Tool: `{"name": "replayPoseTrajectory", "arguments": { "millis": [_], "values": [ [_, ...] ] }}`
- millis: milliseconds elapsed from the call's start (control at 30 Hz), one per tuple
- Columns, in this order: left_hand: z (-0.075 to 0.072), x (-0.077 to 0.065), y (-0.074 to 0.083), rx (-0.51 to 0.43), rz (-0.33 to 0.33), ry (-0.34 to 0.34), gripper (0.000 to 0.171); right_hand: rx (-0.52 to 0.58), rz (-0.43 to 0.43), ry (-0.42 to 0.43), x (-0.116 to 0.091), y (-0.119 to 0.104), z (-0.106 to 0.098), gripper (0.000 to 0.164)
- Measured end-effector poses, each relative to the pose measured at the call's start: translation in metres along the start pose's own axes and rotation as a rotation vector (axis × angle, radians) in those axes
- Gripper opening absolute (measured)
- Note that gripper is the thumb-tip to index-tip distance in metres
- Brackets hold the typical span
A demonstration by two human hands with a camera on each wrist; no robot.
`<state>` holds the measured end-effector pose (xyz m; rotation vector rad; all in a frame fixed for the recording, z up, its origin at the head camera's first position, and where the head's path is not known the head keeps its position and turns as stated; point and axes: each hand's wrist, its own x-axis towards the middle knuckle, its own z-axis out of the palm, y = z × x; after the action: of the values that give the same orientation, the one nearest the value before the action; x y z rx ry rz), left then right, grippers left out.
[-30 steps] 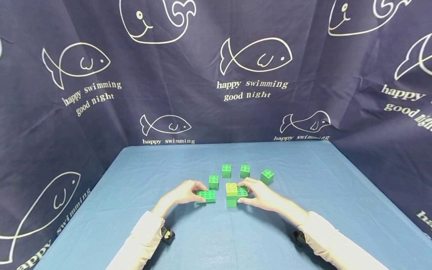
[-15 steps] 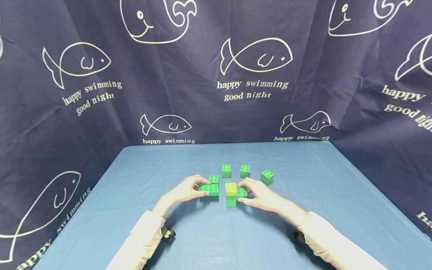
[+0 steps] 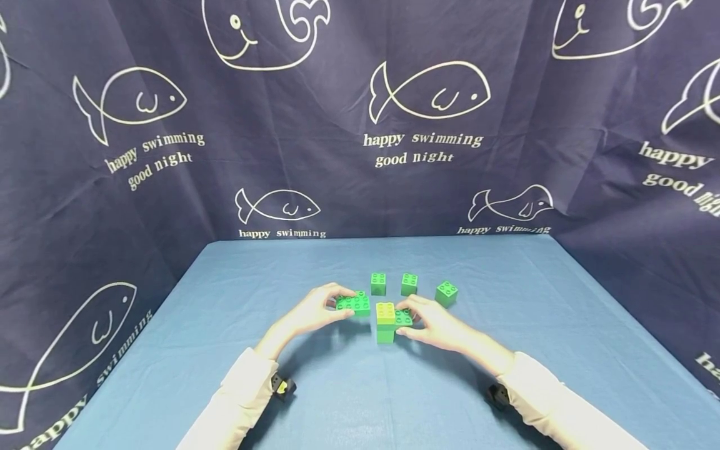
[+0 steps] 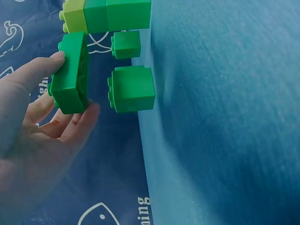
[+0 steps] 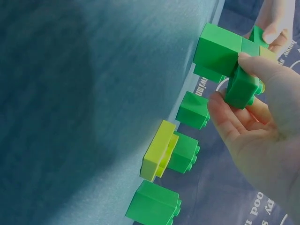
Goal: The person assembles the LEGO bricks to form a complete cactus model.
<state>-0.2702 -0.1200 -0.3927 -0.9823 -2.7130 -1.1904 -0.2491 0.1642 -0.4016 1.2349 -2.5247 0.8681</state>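
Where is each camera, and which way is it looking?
Head: on the person's head, looking forward and down at the blue table; the sleeves, left hand and right hand show.
Left wrist: on that wrist, looking past the left hand at its long green brick; that hand shows.
Right wrist: on that wrist, looking past the right hand at its green brick; both hands show.
Shared: both wrist views see the yellow-topped stack.

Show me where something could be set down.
The blue cloth tabletop has bare room between the two white sleeves, and right of the rightmost green square plastic block. The middle is crowded: left hand, right hand, yellow-topped green plastic stack, more green blocks.
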Motion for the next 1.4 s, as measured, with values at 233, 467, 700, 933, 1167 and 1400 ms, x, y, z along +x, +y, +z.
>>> {"name": "replayPoseTrajectory", "arguments": {
  "millis": [233, 467, 700, 933, 1167, 1400],
  "values": [
    [0.002, 0.004, 0.003, -0.011, 0.015, 0.036, 0.037, 0.006, 0.004, -0.002, 0.001, 0.000, 0.000, 0.033],
    [0.006, 0.008, 0.006, -0.057, 0.029, 0.056, 0.038, 0.006, 0.010, -0.013, 0.001, 0.001, 0.000, 0.035],
    [0.009, 0.011, 0.010, -0.088, 0.022, 0.060, 0.038, -0.001, 0.028, -0.028, 0.000, 0.000, -0.001, 0.036],
    [0.010, 0.014, 0.014, -0.091, 0.026, 0.052, 0.040, -0.003, 0.028, -0.026, 0.001, 0.002, 0.000, 0.036],
    [0.013, 0.018, 0.017, -0.116, 0.043, 0.043, 0.041, -0.012, 0.014, -0.014, 0.001, 0.003, 0.000, 0.036],
    [0.016, 0.019, 0.020, -0.111, 0.070, 0.053, 0.038, -0.010, 0.010, -0.013, 0.000, 0.003, 0.000, 0.036]
  ]
}}
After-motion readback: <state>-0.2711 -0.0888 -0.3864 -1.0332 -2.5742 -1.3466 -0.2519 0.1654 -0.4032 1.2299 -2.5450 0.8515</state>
